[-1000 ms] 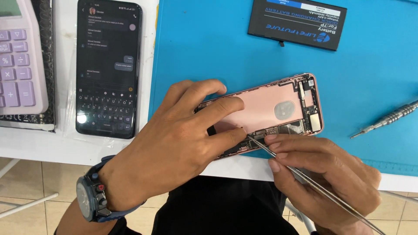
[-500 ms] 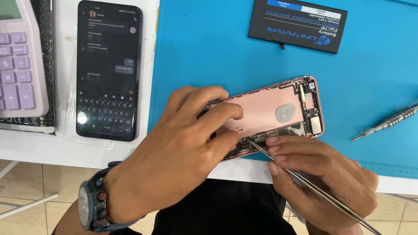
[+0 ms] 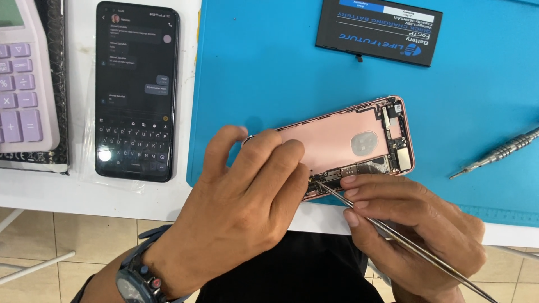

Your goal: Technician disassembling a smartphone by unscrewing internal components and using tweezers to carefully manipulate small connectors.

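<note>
An opened pink phone housing (image 3: pixel 342 140) lies on a blue work mat (image 3: pixel 269 73), its inner boards and a round metal disc exposed. My left hand (image 3: pixel 241 207) presses down on the housing's left end, fingers spread over it. My right hand (image 3: pixel 410 224) grips thin metal tweezers (image 3: pixel 393 233) whose tips touch the circuit board along the housing's near edge, just beside my left fingertips. A watch sits on my left wrist.
A black phone battery (image 3: pixel 379 31) lies at the mat's far edge. A screwdriver (image 3: pixel 497 152) rests at the right. Left of the mat are a black phone (image 3: pixel 135 90) with a lit screen and a pale calculator (image 3: pixel 22 84). The white table edge runs below my hands.
My hands stay on the housing. The tweezers' tips have shifted slightly along the near edge of the board; everything else lies as before.
</note>
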